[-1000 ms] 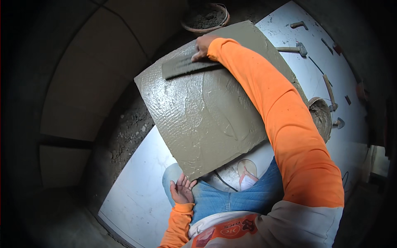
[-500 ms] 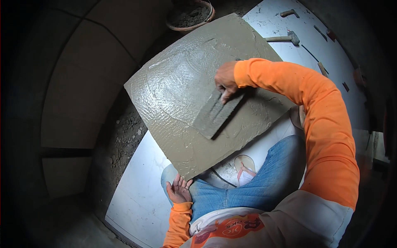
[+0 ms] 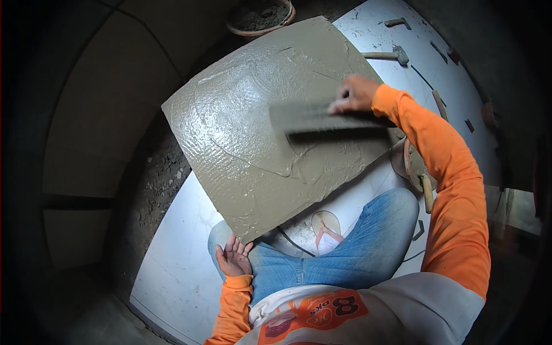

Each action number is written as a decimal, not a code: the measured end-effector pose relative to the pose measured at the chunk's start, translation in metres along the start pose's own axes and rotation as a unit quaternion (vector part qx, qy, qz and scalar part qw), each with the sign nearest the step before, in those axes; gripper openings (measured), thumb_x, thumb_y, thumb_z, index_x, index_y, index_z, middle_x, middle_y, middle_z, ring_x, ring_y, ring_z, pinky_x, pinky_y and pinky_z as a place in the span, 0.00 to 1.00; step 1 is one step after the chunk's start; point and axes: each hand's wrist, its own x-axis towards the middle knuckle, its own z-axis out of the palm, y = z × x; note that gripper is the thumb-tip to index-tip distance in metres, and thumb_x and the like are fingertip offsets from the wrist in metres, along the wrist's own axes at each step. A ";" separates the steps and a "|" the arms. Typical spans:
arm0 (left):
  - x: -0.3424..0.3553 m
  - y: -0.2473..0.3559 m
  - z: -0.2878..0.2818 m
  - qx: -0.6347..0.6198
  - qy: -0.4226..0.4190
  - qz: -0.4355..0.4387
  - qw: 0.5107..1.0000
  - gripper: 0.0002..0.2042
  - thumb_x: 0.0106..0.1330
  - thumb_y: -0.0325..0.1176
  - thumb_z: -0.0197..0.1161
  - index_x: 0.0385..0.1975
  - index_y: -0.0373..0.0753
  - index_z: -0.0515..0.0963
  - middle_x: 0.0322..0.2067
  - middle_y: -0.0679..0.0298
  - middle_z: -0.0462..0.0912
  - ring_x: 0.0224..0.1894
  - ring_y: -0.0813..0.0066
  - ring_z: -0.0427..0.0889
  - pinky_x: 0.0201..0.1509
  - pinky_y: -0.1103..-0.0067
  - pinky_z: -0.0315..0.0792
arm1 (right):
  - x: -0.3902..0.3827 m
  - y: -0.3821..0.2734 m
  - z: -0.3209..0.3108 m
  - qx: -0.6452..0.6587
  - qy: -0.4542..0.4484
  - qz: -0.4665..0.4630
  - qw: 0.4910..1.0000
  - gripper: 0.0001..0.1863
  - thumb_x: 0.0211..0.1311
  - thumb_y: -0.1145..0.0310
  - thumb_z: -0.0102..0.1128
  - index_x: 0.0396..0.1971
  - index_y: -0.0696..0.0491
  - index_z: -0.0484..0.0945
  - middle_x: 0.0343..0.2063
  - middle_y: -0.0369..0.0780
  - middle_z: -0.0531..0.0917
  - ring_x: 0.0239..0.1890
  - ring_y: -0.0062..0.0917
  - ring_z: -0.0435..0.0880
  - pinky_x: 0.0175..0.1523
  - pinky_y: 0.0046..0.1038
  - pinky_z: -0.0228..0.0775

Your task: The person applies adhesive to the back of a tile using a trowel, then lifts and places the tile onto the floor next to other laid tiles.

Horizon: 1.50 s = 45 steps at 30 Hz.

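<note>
A large square tile [image 3: 224, 121] lies tilted across my lap, its upper face spread with wet grey mortar that shines towards the far left. My right hand [image 3: 355, 94] is closed round the grip of a rectangular plastering trowel [image 3: 307, 117], which is blurred by motion. The trowel's blade is over the right half of the tile, with a dark shadow along its near edge. Beside my left knee, my left hand [image 3: 234, 259] is palm up with its fingers stretched out. Its fingertips touch the tile's near corner; whether they bear any weight cannot be told.
Beyond the tile stands a bucket [image 3: 260, 32] of dark mortar. A hammer [image 3: 401, 56] and several other tools lie on the white slab [image 3: 368, 26] at the far right. Beside my right knee, a wooden tool handle [image 3: 427, 194] sticks out from a bucket [image 3: 398, 159].
My right hand has moved right with the trowel, whose blade has swung from slanting towards me to lying nearly crosswise. The left hand stays at the tile's corner. The whole view has shifted slightly.
</note>
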 end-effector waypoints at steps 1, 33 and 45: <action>0.001 0.001 -0.003 -0.007 -0.010 0.003 1.000 0.34 0.62 0.57 0.38 0.53 0.27 0.65 0.49 0.50 0.72 0.49 0.60 0.73 0.50 0.67 0.69 | 0.018 0.004 0.000 0.020 0.022 0.060 0.998 0.27 0.45 0.44 0.63 0.21 0.58 0.80 0.19 0.47 0.79 0.22 0.35 0.77 0.31 0.33 0.67; 0.007 0.003 -0.015 -0.080 -0.073 -0.032 0.994 0.35 0.61 0.58 0.40 0.52 0.26 0.66 0.48 0.50 0.73 0.50 0.60 0.73 0.52 0.68 0.68 | -0.004 -0.159 0.131 -0.161 -0.063 -0.116 0.978 0.22 0.52 0.44 0.53 0.26 0.50 0.79 0.25 0.42 0.81 0.31 0.38 0.80 0.35 0.37 0.71; 0.007 0.010 -0.016 -0.057 -0.105 -0.068 0.991 0.37 0.60 0.59 0.41 0.53 0.25 0.63 0.51 0.49 0.70 0.51 0.58 0.71 0.53 0.65 0.66 | -0.050 -0.054 0.099 -0.217 -0.004 -0.209 0.954 0.18 0.49 0.47 0.58 0.22 0.48 0.80 0.22 0.38 0.78 0.28 0.34 0.79 0.34 0.33 0.71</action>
